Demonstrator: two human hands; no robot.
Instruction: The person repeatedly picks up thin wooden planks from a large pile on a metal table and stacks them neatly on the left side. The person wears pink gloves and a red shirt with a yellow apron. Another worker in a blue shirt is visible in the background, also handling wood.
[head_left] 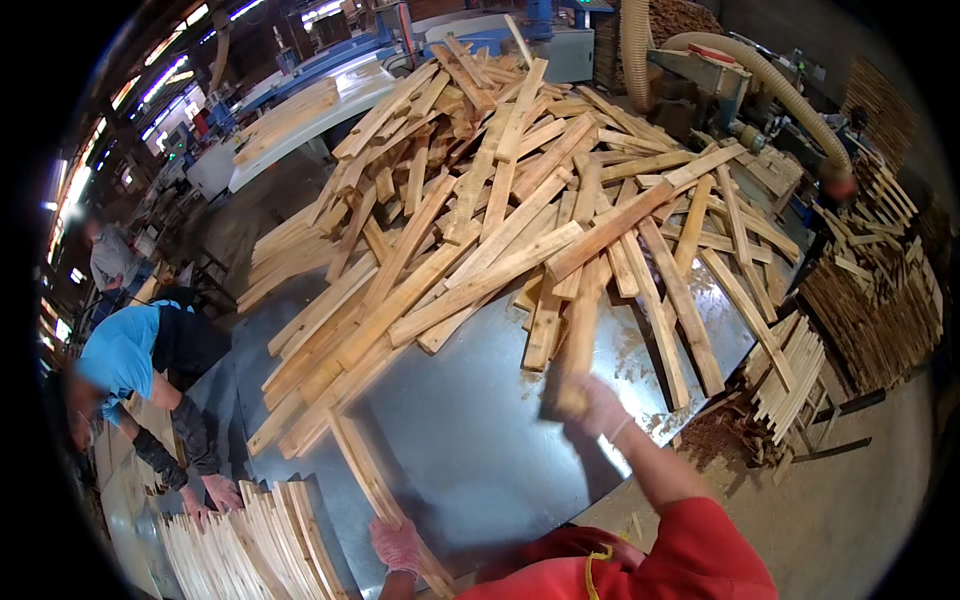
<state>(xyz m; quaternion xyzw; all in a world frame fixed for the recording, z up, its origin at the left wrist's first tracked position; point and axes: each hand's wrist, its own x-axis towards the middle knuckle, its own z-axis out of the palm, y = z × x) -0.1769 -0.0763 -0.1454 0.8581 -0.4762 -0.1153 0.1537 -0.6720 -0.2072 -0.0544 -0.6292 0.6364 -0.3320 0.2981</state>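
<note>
My left hand [397, 546], in a pinkish work glove, is closed round a long wooden slat [362, 470] that slants from the pile's near edge toward my body. Farther right, my right hand [598, 408], gloved too and slightly blurred, grips the near end of a wooden board [583, 335]. That board's far end lies among the other boards. In front of me a big, jumbled pile of wooden boards [500, 220] covers much of the grey metal table [440, 430]. One reddish board [640, 215] lies across the top of the pile.
At the left, a person in a blue shirt [125, 345] leans over a row of slats [250, 545], both hands on it. Another person [112, 255] stands behind. Stacked wood [870, 310] and a rack of slats [790, 385] are at the right, with a ribbed hose [770, 75] beyond.
</note>
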